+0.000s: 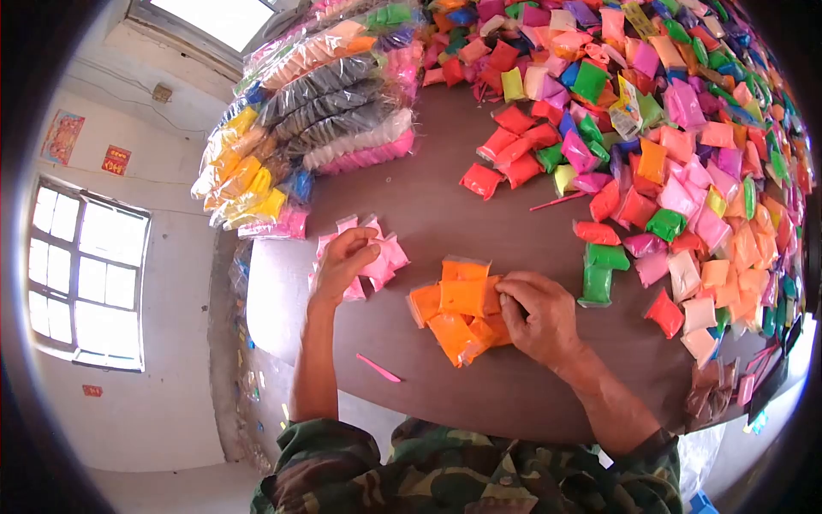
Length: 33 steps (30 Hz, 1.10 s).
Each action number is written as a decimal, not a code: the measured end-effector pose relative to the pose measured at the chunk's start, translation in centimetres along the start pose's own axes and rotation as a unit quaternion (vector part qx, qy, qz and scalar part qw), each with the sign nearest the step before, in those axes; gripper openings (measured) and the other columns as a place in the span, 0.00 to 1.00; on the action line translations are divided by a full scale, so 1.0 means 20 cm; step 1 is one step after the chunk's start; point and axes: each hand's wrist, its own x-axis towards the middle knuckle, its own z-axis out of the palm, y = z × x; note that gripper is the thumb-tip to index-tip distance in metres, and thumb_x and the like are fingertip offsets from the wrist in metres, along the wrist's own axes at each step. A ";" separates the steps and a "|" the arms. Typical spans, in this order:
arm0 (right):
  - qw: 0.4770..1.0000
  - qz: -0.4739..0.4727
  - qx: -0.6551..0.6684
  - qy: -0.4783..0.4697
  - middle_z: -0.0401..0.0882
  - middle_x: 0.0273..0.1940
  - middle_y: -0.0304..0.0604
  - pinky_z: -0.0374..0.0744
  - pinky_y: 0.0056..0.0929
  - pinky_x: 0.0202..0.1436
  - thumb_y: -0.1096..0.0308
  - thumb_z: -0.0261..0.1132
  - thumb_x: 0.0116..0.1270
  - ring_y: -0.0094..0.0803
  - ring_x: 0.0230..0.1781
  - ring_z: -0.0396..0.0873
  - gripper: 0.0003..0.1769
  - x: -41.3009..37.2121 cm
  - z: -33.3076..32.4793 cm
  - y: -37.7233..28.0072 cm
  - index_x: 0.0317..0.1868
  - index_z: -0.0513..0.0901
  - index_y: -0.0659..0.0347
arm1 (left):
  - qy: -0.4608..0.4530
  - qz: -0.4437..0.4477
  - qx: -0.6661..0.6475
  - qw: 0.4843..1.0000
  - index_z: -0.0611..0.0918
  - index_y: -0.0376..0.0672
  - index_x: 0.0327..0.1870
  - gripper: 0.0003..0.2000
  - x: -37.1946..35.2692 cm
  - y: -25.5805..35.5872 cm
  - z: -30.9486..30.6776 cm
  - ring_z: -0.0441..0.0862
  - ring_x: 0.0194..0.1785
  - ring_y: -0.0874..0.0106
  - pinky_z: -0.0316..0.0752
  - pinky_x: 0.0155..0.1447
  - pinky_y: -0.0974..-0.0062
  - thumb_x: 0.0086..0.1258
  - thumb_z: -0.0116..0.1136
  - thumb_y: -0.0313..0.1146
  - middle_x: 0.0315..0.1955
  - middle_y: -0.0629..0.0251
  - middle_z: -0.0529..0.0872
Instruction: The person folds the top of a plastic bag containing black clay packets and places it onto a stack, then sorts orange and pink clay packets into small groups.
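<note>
My right hand point(541, 317) is closed, its thumb and fingers pinching the edge of an orange packet point(492, 295) at the right side of a small pile. Several other soft orange packets point(462, 298) in clear wrapping lie heaped there, in front of me on the table. To the left, my left hand point(347, 261) is curled with thumb and fingertips close together, over a cluster of pink packets point(390, 257). The hand partly covers those packets, and whether one is between its fingers cannot be made out.
On the brown table point(428, 206), a large heap of mixed-colour packets point(676, 188) spreads along the right. Bundled clear bags of packets point(334, 111) stand at the back left. A pink plastic stick point(378, 367) lies near the front edge, and green packets point(599, 274) lie right of my right hand.
</note>
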 end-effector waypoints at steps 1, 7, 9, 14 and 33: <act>1.000 -0.001 0.003 0.001 0.90 0.44 0.48 0.87 0.44 0.45 0.77 0.71 0.63 0.49 0.43 0.89 0.08 0.00 0.01 0.01 0.44 0.87 0.62 | 0.021 0.015 0.099 0.995 0.85 0.37 0.58 0.16 -0.01 0.03 0.00 0.86 0.50 0.73 0.80 0.55 0.73 0.73 0.69 0.32 0.47 0.65 0.89; 1.000 -0.003 -0.001 0.021 0.90 0.44 0.48 0.87 0.44 0.45 0.76 0.71 0.62 0.50 0.41 0.89 0.09 0.01 -0.01 0.01 0.43 0.88 0.61 | 0.121 0.186 0.507 0.833 0.89 0.40 0.48 0.16 -0.01 0.32 0.16 0.90 0.45 0.53 0.83 0.52 0.58 0.65 0.71 0.39 0.43 0.52 0.92; 1.000 0.000 -0.003 0.022 0.90 0.43 0.47 0.87 0.43 0.43 0.77 0.71 0.62 0.50 0.40 0.89 0.08 0.00 -0.01 0.00 0.43 0.88 0.60 | 0.128 0.222 0.479 0.840 0.89 0.41 0.48 0.15 0.10 0.43 0.25 0.90 0.47 0.54 0.83 0.54 0.57 0.67 0.71 0.39 0.43 0.52 0.92; 1.000 -0.012 0.000 0.019 0.90 0.44 0.46 0.88 0.43 0.42 0.75 0.72 0.63 0.48 0.40 0.89 0.09 -0.01 0.00 0.02 0.44 0.88 0.59 | 0.043 0.268 0.308 0.912 0.88 0.40 0.49 0.15 0.55 0.78 0.68 0.88 0.52 0.53 0.81 0.58 0.55 0.70 0.69 0.41 0.44 0.53 0.91; 0.998 0.042 0.021 -0.040 0.88 0.50 0.43 0.85 0.45 0.47 0.71 0.72 0.65 0.45 0.45 0.88 0.14 -0.01 -0.04 0.01 0.51 0.87 0.60 | -0.060 0.240 0.074 0.966 0.87 0.33 0.51 0.14 1.51 0.98 1.15 0.87 0.38 0.77 0.82 0.41 0.76 0.74 0.64 0.36 0.38 0.66 0.90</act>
